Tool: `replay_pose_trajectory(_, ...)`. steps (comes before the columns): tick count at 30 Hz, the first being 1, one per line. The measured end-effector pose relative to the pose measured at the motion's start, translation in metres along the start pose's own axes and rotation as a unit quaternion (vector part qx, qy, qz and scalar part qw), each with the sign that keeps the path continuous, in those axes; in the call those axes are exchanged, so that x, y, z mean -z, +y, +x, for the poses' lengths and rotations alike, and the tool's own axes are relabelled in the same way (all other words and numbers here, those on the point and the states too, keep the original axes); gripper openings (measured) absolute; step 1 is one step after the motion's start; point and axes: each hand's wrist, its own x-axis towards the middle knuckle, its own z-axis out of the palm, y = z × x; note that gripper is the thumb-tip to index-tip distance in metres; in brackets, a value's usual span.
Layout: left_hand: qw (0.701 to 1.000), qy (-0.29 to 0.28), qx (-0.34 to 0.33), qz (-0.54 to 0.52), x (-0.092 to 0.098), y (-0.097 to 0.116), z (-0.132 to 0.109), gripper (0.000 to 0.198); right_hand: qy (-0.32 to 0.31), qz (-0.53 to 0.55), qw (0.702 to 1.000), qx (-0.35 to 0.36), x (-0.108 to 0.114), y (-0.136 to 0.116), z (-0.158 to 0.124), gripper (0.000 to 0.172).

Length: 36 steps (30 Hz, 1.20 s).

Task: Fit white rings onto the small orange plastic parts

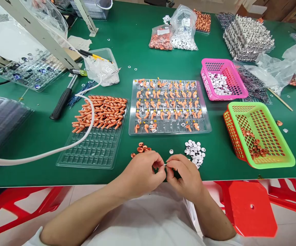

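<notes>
My left hand [148, 169] and my right hand [185, 174] meet at the table's front edge, fingertips pinched together around a tiny whitish part [165, 165]. Its kind is too small to make out, and the fingers mostly hide it. Just beyond the left hand lies a small pile of orange cup-shaped pieces [142, 147]. A heap of white discs [195, 152] is beside my right hand, with one loose white disc [171, 151] nearer the fingers. Behind them stands a clear compartment tray [170, 127] filled with orange curved pieces bearing yellow bits.
Left are a clear tray [91, 150] of orange stems, a hammer [62, 100] and a white cable [68, 147]. Right stand a pink basket [240, 90] of white pieces and a green basket [286, 153] of orange caps. A red stool [253, 208] is below the edge.
</notes>
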Motion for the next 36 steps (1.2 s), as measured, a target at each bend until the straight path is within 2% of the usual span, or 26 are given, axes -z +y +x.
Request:
replay_pose_trajectory(6, 0.998, -0.040, 0.010, 0.051, 0.006, 0.006, 0.004, 0.009, -0.035, -0.107, 0.993, 0.046, 0.001, -0.001, -0.001, 0.013)
replay_pose_trajectory(10, 0.999, -0.041, -0.011, 0.027, 0.010, 0.008, 0.004, 0.012, -0.021, -0.025, 0.999, -0.002, 0.003, -0.003, -0.001, 0.015)
replay_pose_trajectory(13, 0.996, -0.035, -0.032, -0.077, 0.011, 0.006, 0.003, 0.019, 0.012, 0.099, 0.991, -0.085, 0.005, -0.003, -0.003, 0.016)
replay_pose_trajectory(15, 0.982, -0.045, -0.012, -0.185, 0.010, 0.005, 0.004, 0.020, 0.031, 0.178, 0.976, -0.122, 0.006, -0.003, -0.004, 0.014)
replay_pose_trajectory(18, 0.927, -0.102, 0.045, -0.358, 0.005, 0.004, 0.006, 0.020, 0.047, 0.261, 0.954, -0.141, 0.003, -0.002, -0.007, 0.011)
replay_pose_trajectory(21, 0.888, -0.134, 0.073, -0.435, 0.002, 0.004, 0.009, 0.019, 0.057, 0.281, 0.947, -0.142, -0.001, 0.001, -0.010, 0.009)
replay_pose_trajectory(30, 0.879, -0.156, 0.089, -0.442, 0.004, -0.003, 0.008, 0.017, 0.022, 0.257, 0.963, -0.083, 0.001, 0.006, -0.012, 0.011)
replay_pose_trajectory(36, 0.878, -0.144, 0.087, -0.447, 0.003, -0.008, 0.006, 0.015, 0.001, 0.251, 0.966, -0.065, 0.002, 0.007, -0.009, 0.014)
